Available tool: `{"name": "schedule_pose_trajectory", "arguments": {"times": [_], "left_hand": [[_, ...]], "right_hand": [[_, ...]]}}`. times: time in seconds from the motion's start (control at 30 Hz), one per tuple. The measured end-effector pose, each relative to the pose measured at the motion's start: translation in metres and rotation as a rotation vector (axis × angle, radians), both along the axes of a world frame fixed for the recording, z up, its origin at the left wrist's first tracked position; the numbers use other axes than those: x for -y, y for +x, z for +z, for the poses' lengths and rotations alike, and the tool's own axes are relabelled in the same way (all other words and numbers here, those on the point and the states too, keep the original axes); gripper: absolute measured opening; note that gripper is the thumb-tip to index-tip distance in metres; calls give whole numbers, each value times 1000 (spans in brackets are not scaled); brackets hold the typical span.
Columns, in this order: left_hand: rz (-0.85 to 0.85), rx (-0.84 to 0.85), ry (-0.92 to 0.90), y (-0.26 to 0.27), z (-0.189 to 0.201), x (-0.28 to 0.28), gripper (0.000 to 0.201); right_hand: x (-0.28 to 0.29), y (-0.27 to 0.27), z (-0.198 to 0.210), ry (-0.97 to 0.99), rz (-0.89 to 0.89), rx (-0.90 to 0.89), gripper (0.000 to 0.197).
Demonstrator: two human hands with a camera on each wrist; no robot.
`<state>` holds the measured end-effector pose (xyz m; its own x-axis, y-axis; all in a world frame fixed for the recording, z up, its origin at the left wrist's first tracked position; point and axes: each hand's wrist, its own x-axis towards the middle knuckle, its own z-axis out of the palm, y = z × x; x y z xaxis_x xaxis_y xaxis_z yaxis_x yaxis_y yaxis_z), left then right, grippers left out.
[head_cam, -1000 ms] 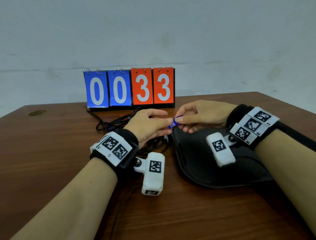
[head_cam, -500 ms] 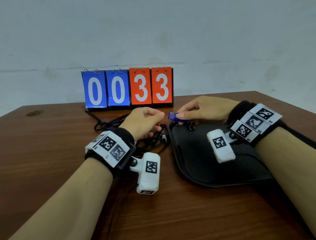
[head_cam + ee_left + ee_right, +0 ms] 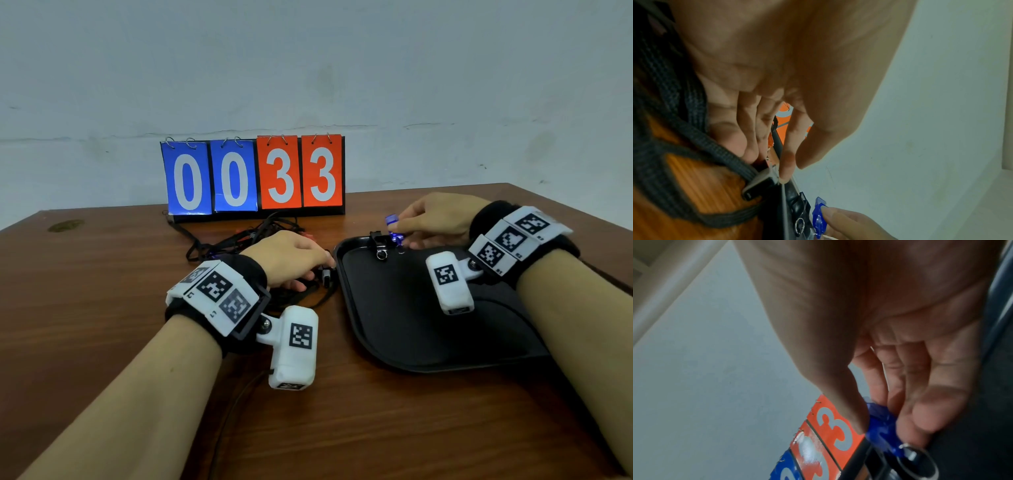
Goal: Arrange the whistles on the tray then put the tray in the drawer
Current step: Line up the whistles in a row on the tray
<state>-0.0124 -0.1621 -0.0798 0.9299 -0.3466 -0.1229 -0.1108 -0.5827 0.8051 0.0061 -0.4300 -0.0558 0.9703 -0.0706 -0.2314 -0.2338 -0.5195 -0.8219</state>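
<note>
The right hand (image 3: pixel 442 219) is pinching a small blue whistle (image 3: pixel 393 226) of clear, glossy plastic between thumb and fingertips, holding it upright over the far left corner of the tray (image 3: pixel 387 346). A thin metal ring (image 3: pixel 917 457) is hanging from the whistle's lower end. The tray is black, smooth and shallow, with rounded corners and a raised rim, and is lying flat on the brown wood-grain table (image 3: pixel 102 308). A black whistle (image 3: pixel 378 240) with its own ring is lying on the tray just beside the blue one.

The left hand (image 3: pixel 291 257) is resting with loosely curled fingers on a tangle of woven black cords (image 3: pixel 239 240) left of the tray; its index fingertip is touching a grey plastic clip (image 3: pixel 760 183), and I cannot tell whether it is gripping anything. A scoreboard (image 3: pixel 253 176) of blue and orange flip cards is standing behind, showing 0033.
</note>
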Motion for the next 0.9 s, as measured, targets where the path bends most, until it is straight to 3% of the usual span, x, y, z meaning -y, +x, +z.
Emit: {"name": "schedule_pose_trajectory", "arguments": {"times": [0.13, 0.33, 0.73, 0.9], "left_hand": [[-23, 60, 74, 1, 0, -2, 11], [-44, 10, 88, 4, -2, -6, 47], [-12, 53, 94, 4, -5, -3, 33], [-6, 52, 99, 4, -5, -2, 32]], "right_hand": [[6, 7, -7, 8, -17, -97, 25], [5, 6, -9, 44, -33, -76, 15], [6, 7, -11, -55, -18, -67, 33], [8, 7, -10, -71, 9, -73, 32]]}}
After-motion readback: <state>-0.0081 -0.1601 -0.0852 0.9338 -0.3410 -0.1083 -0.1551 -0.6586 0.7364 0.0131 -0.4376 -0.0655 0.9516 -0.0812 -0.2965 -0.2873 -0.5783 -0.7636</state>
